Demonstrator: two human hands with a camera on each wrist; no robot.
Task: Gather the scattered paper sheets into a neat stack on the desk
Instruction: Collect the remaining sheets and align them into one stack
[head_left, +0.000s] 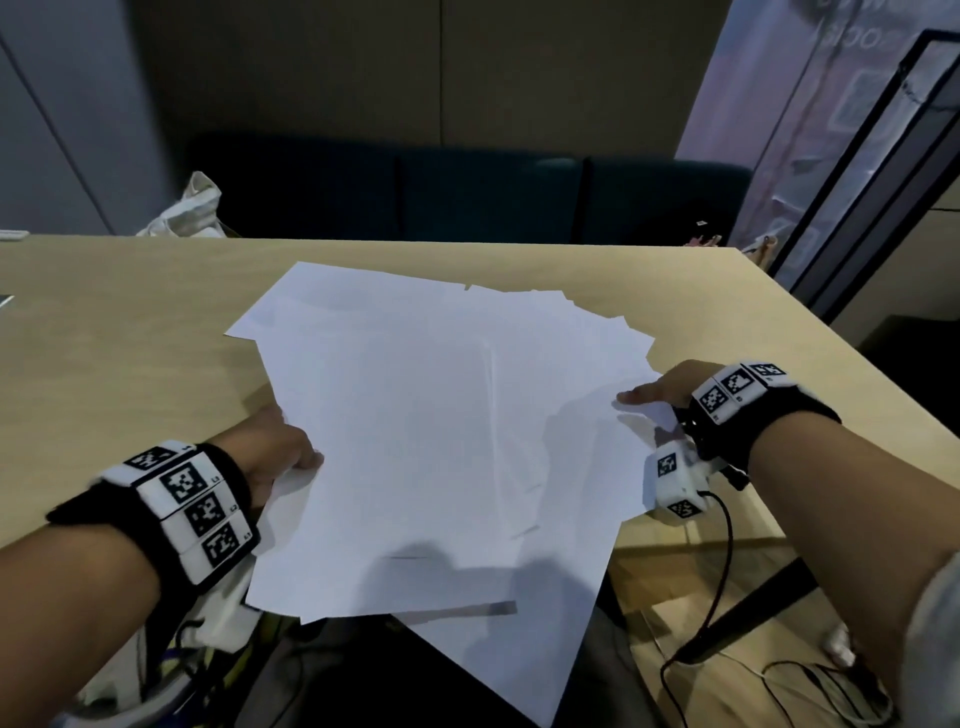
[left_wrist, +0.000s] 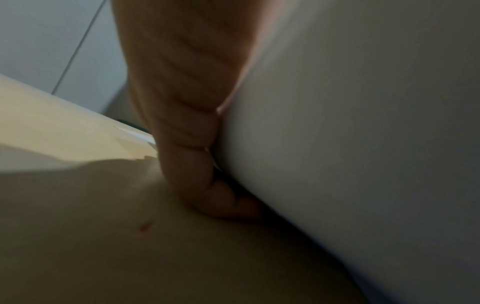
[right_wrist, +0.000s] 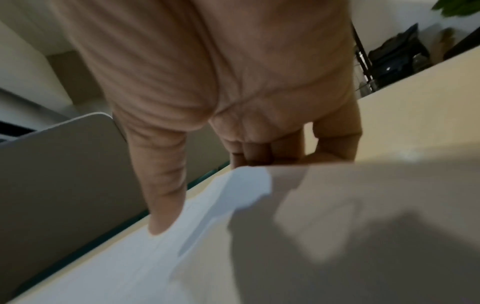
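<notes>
A loose, fanned pile of white paper sheets lies across the light wooden desk, and its near corner hangs past the desk's front edge. My left hand grips the pile's left edge, thumb on top. In the left wrist view its fingers curl in against the paper. My right hand pinches the right edge. The right wrist view shows the thumb lying on the top sheet and the other fingers curled behind a raised corner.
A white cloth bag sits beyond the desk's far left edge, in front of a dark sofa. The desk's right edge runs close to my right wrist. A black cable hangs from that wrist. Bare desk surrounds the pile.
</notes>
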